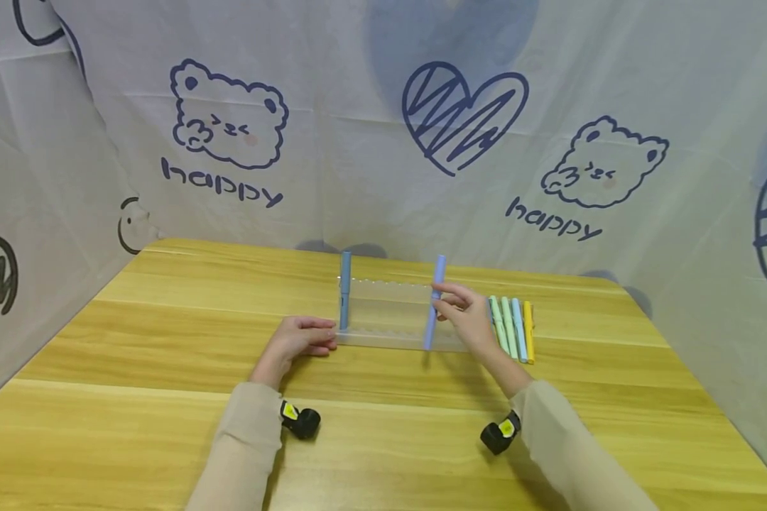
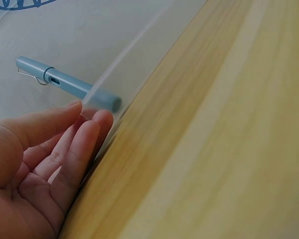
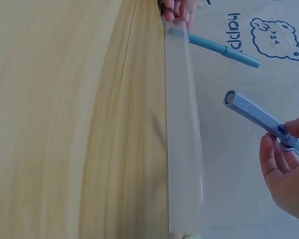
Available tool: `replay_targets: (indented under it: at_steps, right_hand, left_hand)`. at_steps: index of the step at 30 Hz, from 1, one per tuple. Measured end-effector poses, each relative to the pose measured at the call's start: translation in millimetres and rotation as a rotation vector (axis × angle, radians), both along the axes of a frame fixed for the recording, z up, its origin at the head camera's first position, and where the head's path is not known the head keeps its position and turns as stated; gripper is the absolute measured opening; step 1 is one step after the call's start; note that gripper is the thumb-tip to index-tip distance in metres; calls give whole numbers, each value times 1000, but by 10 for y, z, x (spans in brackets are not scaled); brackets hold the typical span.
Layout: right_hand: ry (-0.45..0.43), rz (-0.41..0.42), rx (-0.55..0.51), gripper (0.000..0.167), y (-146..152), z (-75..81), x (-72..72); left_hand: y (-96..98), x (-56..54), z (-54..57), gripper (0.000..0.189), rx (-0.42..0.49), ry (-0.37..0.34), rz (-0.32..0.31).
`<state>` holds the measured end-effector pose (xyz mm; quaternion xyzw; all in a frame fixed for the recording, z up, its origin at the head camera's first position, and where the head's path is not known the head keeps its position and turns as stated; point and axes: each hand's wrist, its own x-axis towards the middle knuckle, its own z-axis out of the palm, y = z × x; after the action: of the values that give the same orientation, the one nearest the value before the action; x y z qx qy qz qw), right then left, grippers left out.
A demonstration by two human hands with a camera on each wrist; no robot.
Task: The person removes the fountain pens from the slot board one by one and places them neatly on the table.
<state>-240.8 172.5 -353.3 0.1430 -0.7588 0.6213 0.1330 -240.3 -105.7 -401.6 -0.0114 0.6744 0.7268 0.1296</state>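
Note:
A clear plastic pen rack [image 1: 386, 306] with notched ledges stands in the middle of the table. A blue-grey pen [image 1: 346, 287] is upright at its left end; the clip shows in the left wrist view. My left hand [image 1: 303, 336] pinches the rack's lower left corner between thumb and fingers. With thumb and fingertips, my right hand [image 1: 468, 314] holds a lavender pen [image 1: 440, 268] by its middle, near-upright and slightly tilted, in front of the rack's right half. The right wrist view shows this pen's lower end [image 3: 231, 98] apart from the rack's front ledge [image 3: 182, 134].
Several pens lie side by side right of the rack, among them a green pen [image 1: 508, 326], a light blue pen [image 1: 519, 330] and a yellow pen [image 1: 528, 333]. My right forearm passes close before them. A printed cloth [image 1: 345, 142] hangs behind the wooden table [image 1: 383, 454].

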Motion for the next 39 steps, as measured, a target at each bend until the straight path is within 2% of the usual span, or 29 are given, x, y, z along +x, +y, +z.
replay_targets:
  at_steps: [6,13,21,23,28,35,38,39]
  right_hand:
    - [-7,-8,31,26,100,23,45]
    - [-17,-11,43,26,270,-25,47]
    - [7,-56,91,28,470,-44,68]
    - [0,-72,96,28,484,-6,104]
    - [-13,-83,100,28,605,-50,105]
    - [4,-109,106,28,801,-94,71]
    - [45,-120,125,29,968,-232,-41]
    - [52,-102,97,29,1026,-269,-75]
  left_hand:
    - [5,3,3,31,5,-3,1]
    - [5,4,0,32,8,-1,-1]
    - [7,-2,-5,33,13,0,4]
    - [4,-3,-6,33,12,3,2]
    - [2,2,-1,33,4,6,2]
    - [-2,4,-3,33,7,6,2]
    - [1,6,2,32,2,2,6]
    - [2,6,3,32,2,1,9]
